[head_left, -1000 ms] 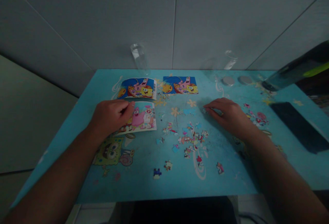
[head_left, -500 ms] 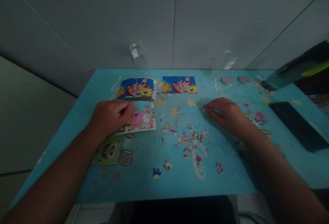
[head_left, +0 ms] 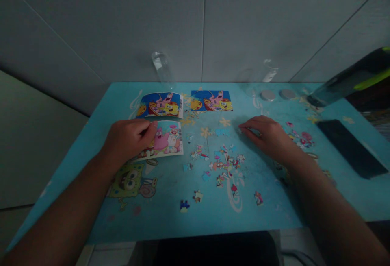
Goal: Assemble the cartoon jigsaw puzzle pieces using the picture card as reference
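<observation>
My left hand is closed at the left side of a picture card with pink and white cartoon figures, thumb against its upper edge. Part of this card is hidden under the fingers. Just above it lies a second card with a blue picture, slightly curled. My right hand pinches a small pale puzzle piece at the tabletop. Left of that piece is a short strip of joined light-blue pieces. Many loose puzzle pieces lie in a heap between my hands, with a few nearer me.
A finished blue puzzle lies at the back. Clear glass tubes stand near the wall, with two round lids on the right. A dark flat phone-like slab, a bottle and another pile of pieces are at right.
The whole view shifts slightly to the left. Both hands keep their places on the table, and the cards and pieces lie as before.
</observation>
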The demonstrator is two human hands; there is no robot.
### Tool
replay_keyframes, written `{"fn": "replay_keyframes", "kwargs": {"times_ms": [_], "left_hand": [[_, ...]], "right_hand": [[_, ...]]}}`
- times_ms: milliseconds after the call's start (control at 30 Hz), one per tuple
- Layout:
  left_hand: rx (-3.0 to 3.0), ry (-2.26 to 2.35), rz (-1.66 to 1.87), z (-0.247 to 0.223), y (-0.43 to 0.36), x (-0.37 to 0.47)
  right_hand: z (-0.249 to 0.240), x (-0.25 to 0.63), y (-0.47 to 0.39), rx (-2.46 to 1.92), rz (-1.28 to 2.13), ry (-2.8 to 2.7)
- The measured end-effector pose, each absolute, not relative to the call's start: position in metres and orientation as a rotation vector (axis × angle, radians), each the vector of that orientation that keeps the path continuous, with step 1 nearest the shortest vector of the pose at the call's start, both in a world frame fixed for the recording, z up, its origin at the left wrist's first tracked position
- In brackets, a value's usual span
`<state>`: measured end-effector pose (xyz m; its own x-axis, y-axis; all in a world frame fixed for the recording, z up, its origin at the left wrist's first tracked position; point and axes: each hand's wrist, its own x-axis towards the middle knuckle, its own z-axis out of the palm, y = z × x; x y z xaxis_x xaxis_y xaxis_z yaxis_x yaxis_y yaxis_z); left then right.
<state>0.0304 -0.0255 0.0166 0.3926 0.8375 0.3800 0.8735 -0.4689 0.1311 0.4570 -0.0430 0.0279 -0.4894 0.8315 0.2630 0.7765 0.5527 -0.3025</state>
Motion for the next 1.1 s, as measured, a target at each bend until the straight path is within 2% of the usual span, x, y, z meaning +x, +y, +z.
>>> {"fn": "replay_keyframes", "kwargs": {"times_ms": [1100], "left_hand": [[-2.533,-1.569,-0.575,0.0186,-0.0271,0.0332]], "right_hand": [[0.0266,0.4579,-0.0424,-1.316,0.202,-2.427]]}}
